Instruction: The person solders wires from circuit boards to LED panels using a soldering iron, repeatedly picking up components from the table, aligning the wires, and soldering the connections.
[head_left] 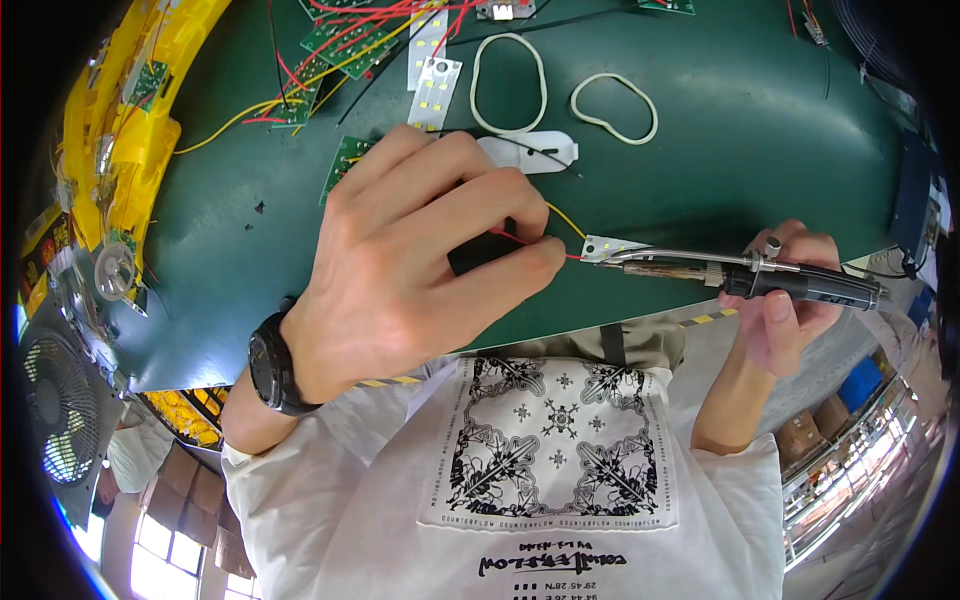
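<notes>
My left hand [420, 240], with a black watch on its wrist, pinches a red wire [508, 236] between thumb and forefinger. The wire's end reaches the left edge of a small white LED board [612, 247] lying near the table's front edge. A yellow wire [566, 218] also runs to that board. In my right hand [790, 300] is a black soldering iron [810, 286] with a metal solder feed tube along it. Its tip meets the board's left part, close to the red wire's end. Partly under my left hand lies a green circuit board [343, 165].
Beyond my left hand are a white plastic piece [535, 152], two pale rubber rings [509, 84], another LED board [435, 94] and green circuit boards [345, 45] with red wires. Yellow plastic housings [125, 130] line the left side. A fan [62, 405] stands off the table's left.
</notes>
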